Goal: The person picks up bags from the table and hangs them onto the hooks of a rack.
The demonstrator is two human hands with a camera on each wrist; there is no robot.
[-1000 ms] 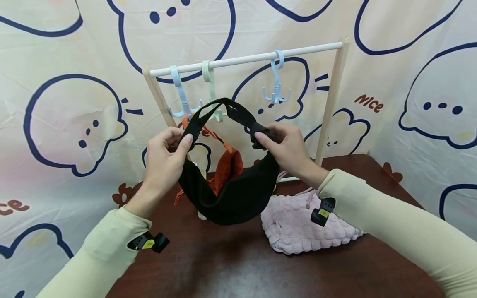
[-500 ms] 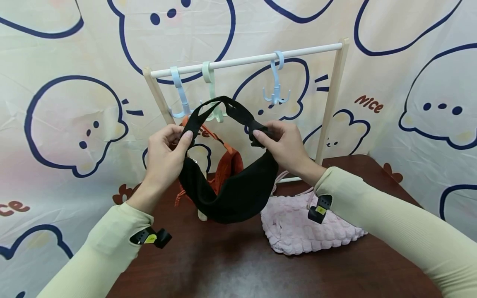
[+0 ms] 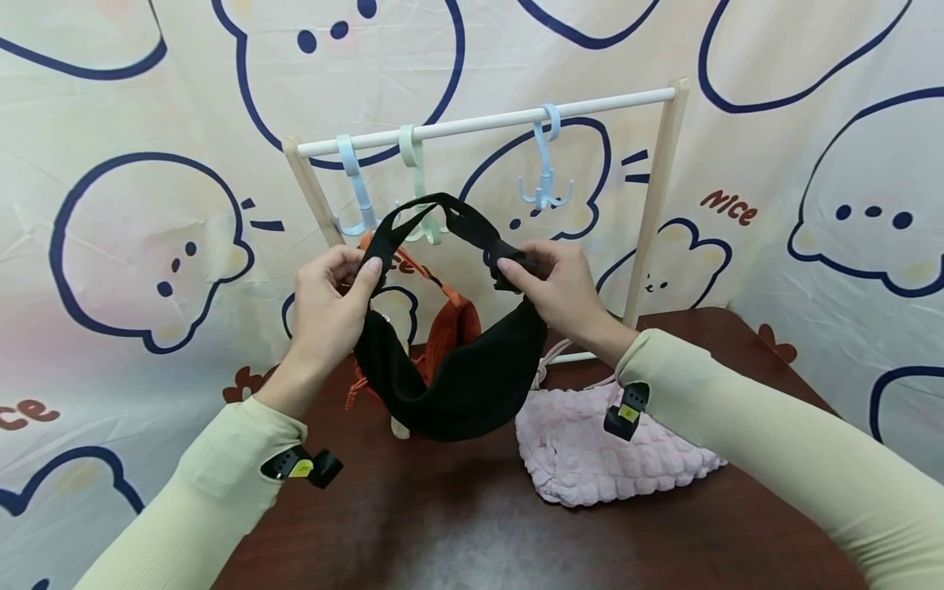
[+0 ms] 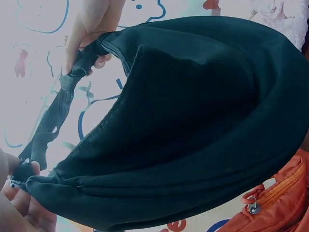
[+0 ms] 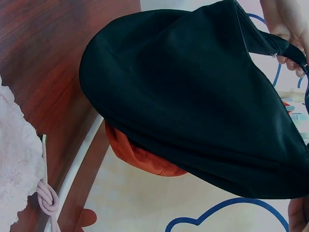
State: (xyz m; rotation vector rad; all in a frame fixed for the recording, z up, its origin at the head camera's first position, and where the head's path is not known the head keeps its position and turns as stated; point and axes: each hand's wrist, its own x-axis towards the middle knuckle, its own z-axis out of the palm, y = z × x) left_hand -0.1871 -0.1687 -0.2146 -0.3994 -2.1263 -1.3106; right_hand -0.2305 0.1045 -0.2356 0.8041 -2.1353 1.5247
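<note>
In the head view, you had the black bag (image 3: 472,385) suspended by its strap (image 3: 472,225) between both hands, in front of the rack (image 3: 487,121) and above the table (image 3: 472,533). Your left hand (image 3: 332,303) pinched one end of the strap, thumb laid over the band; your right hand (image 3: 564,287) pinched the other end, fingers bent behind it. The body hung below and between the two hands, sagging in a curve, while the strap arched above them. From that sag it was judged soft, limp and probably light, unlikely to break, though smooth cloth might slide a little under a loose pinch; the strap ends appeared the soundest hold, since the body would fold if taken by its middle. Behind it showed the orange bag (image 3: 453,328), and the pink bag (image 3: 605,451) lay on the table to your right, below your right forearm. In the left wrist view, your left fingers gripped the strap where it met the body, which spread away from that hand; a zip pull (image 4: 253,208) showed on the orange bag. In the right wrist view, the body filled the space between your hands, your right hand being mostly cut off at the edge; whether the black and orange bags touched could not be told.
</note>
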